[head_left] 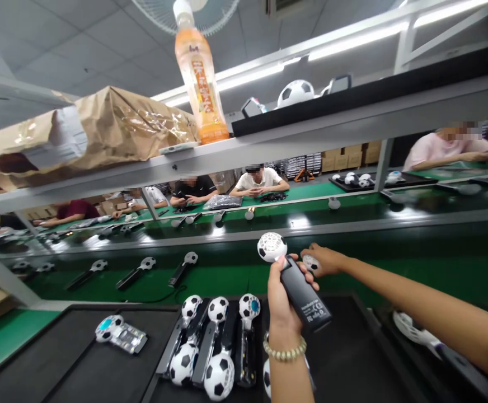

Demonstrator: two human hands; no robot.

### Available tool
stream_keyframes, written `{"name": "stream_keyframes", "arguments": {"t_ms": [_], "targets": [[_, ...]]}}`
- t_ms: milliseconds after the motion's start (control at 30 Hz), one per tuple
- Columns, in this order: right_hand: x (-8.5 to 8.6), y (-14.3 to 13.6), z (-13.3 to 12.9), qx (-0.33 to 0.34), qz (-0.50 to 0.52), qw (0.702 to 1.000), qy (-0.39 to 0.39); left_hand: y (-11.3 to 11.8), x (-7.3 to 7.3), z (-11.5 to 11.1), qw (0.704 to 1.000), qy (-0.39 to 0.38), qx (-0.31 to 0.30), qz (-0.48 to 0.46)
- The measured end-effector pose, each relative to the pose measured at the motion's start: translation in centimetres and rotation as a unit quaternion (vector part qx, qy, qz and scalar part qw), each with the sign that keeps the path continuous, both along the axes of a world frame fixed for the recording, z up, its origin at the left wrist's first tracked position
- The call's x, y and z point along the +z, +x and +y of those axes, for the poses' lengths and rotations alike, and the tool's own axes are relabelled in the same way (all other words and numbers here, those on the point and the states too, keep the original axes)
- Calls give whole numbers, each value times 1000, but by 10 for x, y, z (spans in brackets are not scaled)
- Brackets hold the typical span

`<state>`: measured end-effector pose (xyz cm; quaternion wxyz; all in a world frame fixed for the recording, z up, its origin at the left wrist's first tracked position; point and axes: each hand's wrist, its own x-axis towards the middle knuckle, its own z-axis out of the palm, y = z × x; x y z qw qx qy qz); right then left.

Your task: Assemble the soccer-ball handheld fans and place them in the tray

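A handheld fan with a football-patterned round head and a dark handle (305, 294) is held up by my left hand (284, 294), its fingers wrapped round the handle. My right hand (322, 260) is just beyond it, fingers bent round a second football-patterned head (311, 263); the rest of that piece is hidden. Below, on a black tray (336, 358), several similar fans (219, 378) lie in rows, partly behind my left forearm. One fan with its inner parts exposed (130, 338) lies apart on the left tray section.
Fans (141, 271) rest spaced along the green line. A shelf (269, 148) crosses above, bearing an orange bottle (202, 84) and a wrapped package (101, 129). More fans (416, 330) lie at the right. People (258, 182) sit across the line.
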<state>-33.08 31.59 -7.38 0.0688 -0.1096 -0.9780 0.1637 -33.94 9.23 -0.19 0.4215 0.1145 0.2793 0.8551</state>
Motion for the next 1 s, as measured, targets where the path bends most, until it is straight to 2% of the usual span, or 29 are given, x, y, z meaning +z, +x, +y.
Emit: {"name": "stream_keyframes", "arguments": {"t_ms": [67, 167, 233, 267, 333, 400, 467, 500, 600, 733, 867, 1000], "targets": [[29, 25, 7, 2, 23, 1000, 6, 3, 1, 5, 1000, -4, -4, -1], [75, 78, 7, 3, 81, 997, -13, 11, 1, 13, 999, -23, -26, 1], [96, 122, -2, -33, 169, 982, -83, 18, 0, 19, 998, -33, -47, 5], [101, 144, -8, -64, 230, 962, -133, 22, 0, 21, 998, -37, -56, 8], [99, 183, -24, -121, 367, 885, -261, 32, -1, 27, 997, -39, -68, 15], [84, 210, -38, -142, 465, 773, -408, 42, -2, 33, 996, -40, -79, 22], [66, 220, -50, -133, 479, 667, -555, 52, -3, 38, 994, -43, -94, 31], [58, 220, -55, -125, 458, 630, -615, 58, -4, 41, 993, -45, -105, 35], [48, 205, -67, -101, 378, 546, -741, 73, -6, 48, 987, -52, -145, 39], [52, 184, -73, -63, 300, 442, -843, 87, -10, 57, 976, -67, -205, 18], [49, 179, -70, -65, 220, 374, -898, 95, -12, 63, 972, -65, -222, -29], [38, 175, -64, -119, 227, 310, -916, 98, -13, 70, 962, -77, -222, -142]]}}
